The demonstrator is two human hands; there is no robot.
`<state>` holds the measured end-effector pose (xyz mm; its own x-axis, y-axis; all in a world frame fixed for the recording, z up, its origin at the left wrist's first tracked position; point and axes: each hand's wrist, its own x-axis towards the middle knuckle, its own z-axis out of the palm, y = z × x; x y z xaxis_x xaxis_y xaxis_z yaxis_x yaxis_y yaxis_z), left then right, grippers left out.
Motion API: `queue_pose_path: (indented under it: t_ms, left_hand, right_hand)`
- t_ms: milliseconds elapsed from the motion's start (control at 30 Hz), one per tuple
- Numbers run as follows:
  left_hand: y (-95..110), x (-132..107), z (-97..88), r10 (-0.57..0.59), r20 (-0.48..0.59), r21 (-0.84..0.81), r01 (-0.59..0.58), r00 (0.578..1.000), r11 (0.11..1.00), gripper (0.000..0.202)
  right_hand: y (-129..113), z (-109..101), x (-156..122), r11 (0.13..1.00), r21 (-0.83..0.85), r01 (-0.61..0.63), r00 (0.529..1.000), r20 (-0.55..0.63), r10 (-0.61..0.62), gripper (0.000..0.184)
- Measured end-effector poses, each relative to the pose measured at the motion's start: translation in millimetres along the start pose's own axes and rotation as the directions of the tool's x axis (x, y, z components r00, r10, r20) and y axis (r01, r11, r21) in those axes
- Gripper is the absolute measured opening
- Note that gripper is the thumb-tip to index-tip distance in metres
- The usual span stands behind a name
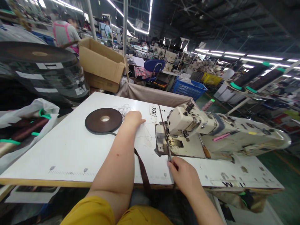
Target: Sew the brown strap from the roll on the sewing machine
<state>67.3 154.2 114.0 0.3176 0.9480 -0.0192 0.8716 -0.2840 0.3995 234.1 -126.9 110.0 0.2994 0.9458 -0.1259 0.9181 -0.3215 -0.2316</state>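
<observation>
My left hand (134, 119) is closed over the white sewing table (70, 150), beside a tangle of loose thread (125, 109). Its fingers curl out of sight, so I cannot make out what they hold; fine thread trails to its right. With finger and thumb, my right hand (184, 172) pinches a narrow dark strap (163, 122) at the front of the sewing machine (194, 122). The strap runs back under the needle area. Left of my forearm lies a flat roll of brown tape (99, 122); a brown length of tape (142, 167) hangs over the table's front edge.
A wooden-handled screwdriver (205, 150) and a pink tool (221, 137) lie on the machine. Large wrapped rolls (47, 81) and a cardboard box (100, 67) stand at the left. Behind are a blue crate (189, 89), a chair (154, 65) and people (64, 32) working.
</observation>
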Motion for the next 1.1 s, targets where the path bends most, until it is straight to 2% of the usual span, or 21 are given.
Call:
queue_pose_path:
  t_ms: [67,133,267,367,500,533,567,600,667,700,733,800,933,1033,1100]
  left_hand:
    - [-3.3,2.0,-3.0,-0.012,-0.012,0.008,0.012,1.0,1.0,0.019]
    - [-4.7,2.0,-7.5,-0.029,-0.075,0.007,0.03,0.997,1.0,0.019]
    - [-5.2,-1.8,-16.9,-0.109,-0.262,-0.025,0.106,0.959,0.994,0.029]
    - [-7.2,-3.3,-20.7,-0.198,-0.369,-0.104,0.172,0.908,0.98,0.033]
    - [-12.3,-2.4,-22.5,-0.309,-0.444,-0.232,0.225,0.841,0.946,0.031]
    - [-13.5,-2.3,-23.0,-0.331,-0.46,-0.263,0.23,0.824,0.937,0.031]
    - [-14.6,-2.4,-23.5,-0.351,-0.475,-0.291,0.233,0.807,0.928,0.03]
    - [-15.5,-2.5,-24.1,-0.369,-0.488,-0.319,0.232,0.791,0.919,0.029]
    - [-16.6,-2.7,-25.5,-0.397,-0.509,-0.368,0.223,0.764,0.902,0.026]
    - [-17.0,-2.6,-26.2,-0.408,-0.516,-0.389,0.219,0.753,0.895,0.025]
    - [-17.2,-2.2,-26.8,-0.412,-0.518,-0.407,0.207,0.749,0.89,0.023]
    - [-16.8,-0.3,-27.5,-0.389,-0.508,-0.43,0.165,0.769,0.888,0.021]
    - [-10.8,5.6,-23.8,-0.253,-0.427,-0.409,0.064,0.868,0.91,0.033]
    - [-0.3,8.0,-13.6,-0.088,-0.273,-0.368,-0.02,0.958,0.93,0.023]
    - [8.7,6.9,-3.6,0.048,-0.129,-0.349,-0.09,0.991,0.933,0.013]
  right_hand:
    - [6.4,-3.4,-6.9,0.989,0.144,0.043,0.997,0.063,-0.053,0.027]
    - [11.9,-7.9,-17.1,0.951,0.297,0.085,0.978,0.158,-0.137,0.026]
    - [18.8,-14.7,-41.4,0.893,0.44,0.098,0.894,0.355,-0.273,0.017]
    - [25.7,-16.1,-55.6,0.879,0.47,0.078,0.819,0.473,-0.325,0.007]
    - [35.3,-20.0,-57.8,0.844,0.528,0.091,0.66,0.603,-0.449,0.008]
    - [36.2,-21.5,-54.6,0.832,0.548,0.083,0.65,0.603,-0.462,0.009]
    - [36.1,-22.8,-50.1,0.826,0.56,0.067,0.675,0.584,-0.451,0.011]
    - [35.1,-23.6,-44.5,0.829,0.557,0.052,0.737,0.538,-0.409,0.015]
    - [30.9,-22.9,-31.7,0.872,0.486,0.047,0.896,0.366,-0.252,0.026]
    - [27.8,-21.4,-25.1,0.906,0.42,0.051,0.949,0.263,-0.175,0.029]
    - [24.3,-19.1,-18.8,0.937,0.344,0.055,0.978,0.17,-0.12,0.03]
    - [16.4,-13.4,-8.2,0.978,0.201,0.046,0.996,0.063,-0.059,0.027]
    - [4.1,-3.7,2.7,1.0,0.01,0.011,1.0,0.021,-0.011,0.019]
    - [4.8,-1.7,3.4,0.998,0.013,0.058,0.998,0.01,-0.058,0.021]
    - [8.8,-1.8,2.3,0.992,0.082,0.099,0.995,0.019,-0.101,0.021]
